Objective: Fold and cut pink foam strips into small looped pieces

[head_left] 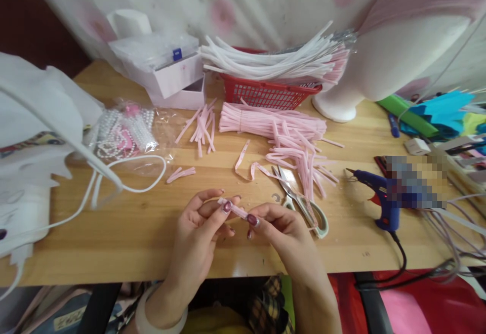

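A short pale pink strip (238, 211) is pinched between my two hands above the table's front part. My left hand (203, 225) grips its left end between thumb and fingers. At its right end, my right hand (279, 227) pinches it with thumb and forefinger. Just right of my right hand lie scissors (294, 192) with pale green handles, blades partly open. A pink tape measure (252, 169) curls on the table behind my hands. Short pink pieces (181, 173) lie behind my left hand, and more cut pink stems (203, 129) lie farther back.
Behind are a bundle of pink stems (266, 121) and a red basket (266, 92) of white stems. A blue glue gun (379, 187) stands at right, near a white mannequin head (387, 66). Bagged pearl beads (127, 129) and a white cable (144, 158) are at left.
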A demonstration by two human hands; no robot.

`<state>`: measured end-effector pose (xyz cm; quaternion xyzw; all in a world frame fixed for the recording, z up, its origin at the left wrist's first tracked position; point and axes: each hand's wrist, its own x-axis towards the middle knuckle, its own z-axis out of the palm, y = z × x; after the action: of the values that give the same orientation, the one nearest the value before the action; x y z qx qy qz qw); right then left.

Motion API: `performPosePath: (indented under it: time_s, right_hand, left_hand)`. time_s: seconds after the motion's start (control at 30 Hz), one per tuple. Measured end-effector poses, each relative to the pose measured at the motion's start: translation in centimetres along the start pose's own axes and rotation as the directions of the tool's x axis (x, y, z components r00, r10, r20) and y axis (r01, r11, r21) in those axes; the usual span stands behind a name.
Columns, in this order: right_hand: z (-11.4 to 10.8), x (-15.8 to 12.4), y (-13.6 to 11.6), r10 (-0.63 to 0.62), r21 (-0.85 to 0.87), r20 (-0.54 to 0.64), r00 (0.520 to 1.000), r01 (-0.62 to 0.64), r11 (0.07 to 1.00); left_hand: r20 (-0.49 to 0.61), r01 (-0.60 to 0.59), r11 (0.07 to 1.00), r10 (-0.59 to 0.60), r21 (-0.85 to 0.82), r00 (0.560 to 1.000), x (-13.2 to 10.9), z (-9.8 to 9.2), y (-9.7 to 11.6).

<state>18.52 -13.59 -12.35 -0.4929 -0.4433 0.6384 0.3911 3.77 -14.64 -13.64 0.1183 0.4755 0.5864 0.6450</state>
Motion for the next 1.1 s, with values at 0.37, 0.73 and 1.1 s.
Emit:
performPosePath:
  time_s: [0.37, 0.73, 1.1]
  right_hand:
    - [0.0, -0.2, -0.4, -0.052, -0.010, 0.027, 0.998, 0.052, 0.999]
    - [0.0, -0.3, -0.3, -0.079, 0.020, 0.055, 0.995, 0.078, 0.997]
    - [0.0, 0.1, 0.0, -0.146, 0.027, 0.047, 0.988, 0.145, 0.989]
  left_hand:
    - [0.024, -0.054, 0.998, 0.053, 0.040, 0.998, 0.0, 0.2, 0.1]
    - [0.053, -0.091, 0.995, 0.088, 0.044, 0.995, -0.1, 0.3, 0.7]
    - [0.039, -0.147, 0.980, 0.143, 0.135, 0.989, 0.2, 0.9, 0.9]
